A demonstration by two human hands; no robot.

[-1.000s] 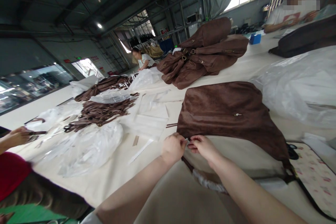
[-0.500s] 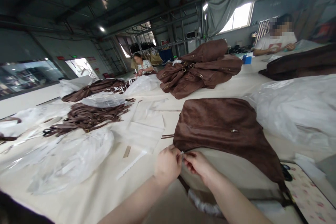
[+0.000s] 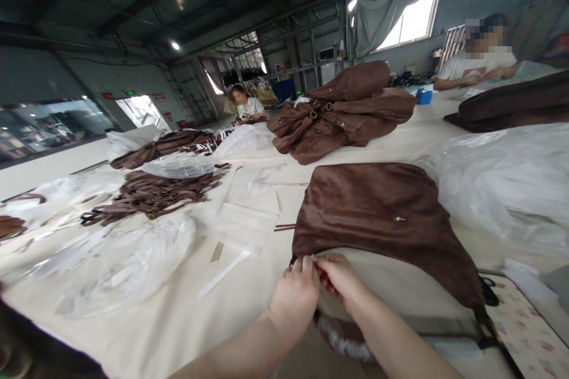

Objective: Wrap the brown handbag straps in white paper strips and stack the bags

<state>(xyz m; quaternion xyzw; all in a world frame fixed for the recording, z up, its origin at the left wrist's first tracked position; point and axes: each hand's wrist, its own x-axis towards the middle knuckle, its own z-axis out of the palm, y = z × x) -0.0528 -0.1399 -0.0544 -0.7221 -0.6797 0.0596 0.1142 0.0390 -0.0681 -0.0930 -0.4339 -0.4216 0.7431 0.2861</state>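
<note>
A brown leather-look shoulder bag [image 3: 373,207] lies flat on the table, with a zip across its face. By its lower left corner, my left hand [image 3: 297,290] is closed around the bag's strap, which comes out again beneath the hands. My right hand [image 3: 338,278] is pinched right beside it, fingertips meeting the left ones. What the right fingers grip is hidden. Clear plastic wraps the lower strap section [image 3: 342,340] below my hands. At the right corner, a metal fitting joins the strap to the bag.
Brown bags [image 3: 342,112] are heaped behind. Brown straps [image 3: 155,189] lie in a pile to the left, near clear plastic bags [image 3: 128,266]. More plastic [image 3: 511,183] and a flower-patterned case [image 3: 524,320] are at right. Two people sit across the table.
My left hand has turned over and shifted slightly right and down, its back now covering the fingertips. The small pale piece seen between the fingertips is now mostly hidden. The bag stays put.
</note>
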